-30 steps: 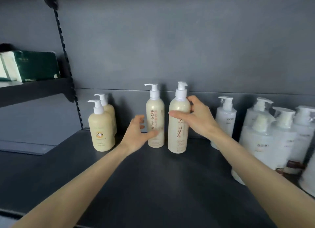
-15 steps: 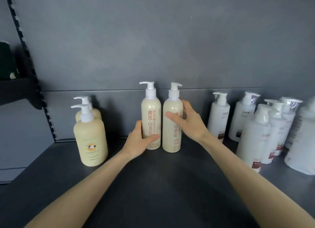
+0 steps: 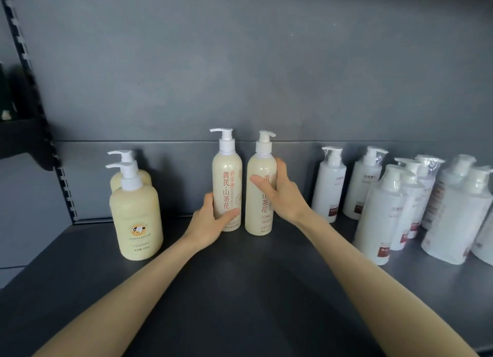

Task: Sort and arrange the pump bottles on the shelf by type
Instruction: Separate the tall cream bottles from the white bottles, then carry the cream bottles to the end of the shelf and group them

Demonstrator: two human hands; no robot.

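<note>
Care lay, we judged, in keeping both upright with labels forward: our left hand [image 3: 210, 220] gripped the left tall bottle [image 3: 227, 186] low, our right hand [image 3: 284, 196] wrapped the right tall bottle [image 3: 257, 212], both midway along the shelf [image 3: 240, 290] between yellow bottles [image 3: 136, 218] and white bottles [image 3: 373, 218]

Two tall [image 3: 227, 186], two squat [image 3: 136, 223], seven white [image 3: 328, 188]

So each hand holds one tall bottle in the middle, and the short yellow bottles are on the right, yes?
No. The head view shows the short yellow bottles on the left of the shelf, not the right. The left hand and right hand do each hold one of the tall bottles.
</note>
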